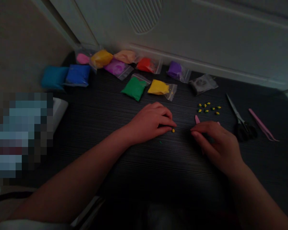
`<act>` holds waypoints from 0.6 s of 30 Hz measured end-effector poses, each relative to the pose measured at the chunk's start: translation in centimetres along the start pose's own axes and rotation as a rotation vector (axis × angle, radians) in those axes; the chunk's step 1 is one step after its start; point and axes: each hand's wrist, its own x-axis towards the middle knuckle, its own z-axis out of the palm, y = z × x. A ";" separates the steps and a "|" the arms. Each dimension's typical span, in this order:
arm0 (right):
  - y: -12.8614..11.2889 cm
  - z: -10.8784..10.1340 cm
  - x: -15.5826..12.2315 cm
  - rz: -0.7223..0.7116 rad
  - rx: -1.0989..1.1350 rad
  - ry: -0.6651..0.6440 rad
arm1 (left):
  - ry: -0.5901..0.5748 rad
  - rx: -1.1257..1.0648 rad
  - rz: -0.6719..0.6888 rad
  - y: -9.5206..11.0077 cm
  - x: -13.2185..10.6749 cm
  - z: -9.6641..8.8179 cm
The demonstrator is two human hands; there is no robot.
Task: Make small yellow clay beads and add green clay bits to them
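Observation:
My left hand (153,123) rests low over the dark table, thumb and index finger brought together. At their tips is a small yellow clay piece (173,130), which they seem to pinch. To the right, my right hand (217,145) has its thumb and index fingertips pressed together; anything between them is too small to make out. Partly hidden beneath that hand lies a pink tool (197,119), with another pink end showing beside its knuckles. Just beyond it sit several small yellow-and-green clay pieces (206,111). A tiny green scrap (160,141) lies below my left hand.
Black-handled scissors (241,123) and pink tweezers (262,124) lie at the right. Along the back are bags of coloured clay, among them a green bag (135,88), a yellow bag (158,87) and a blue bag (78,75). A pale panel (182,38) rises behind the table.

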 end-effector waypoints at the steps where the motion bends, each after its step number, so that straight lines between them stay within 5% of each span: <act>1: 0.0 0.0 0.0 0.004 0.005 -0.005 | -0.004 0.011 0.001 0.0 0.0 0.0; 18: 0.0 0.6 0.3 -0.009 0.003 -0.022 | -0.034 0.046 0.015 0.0 0.1 0.1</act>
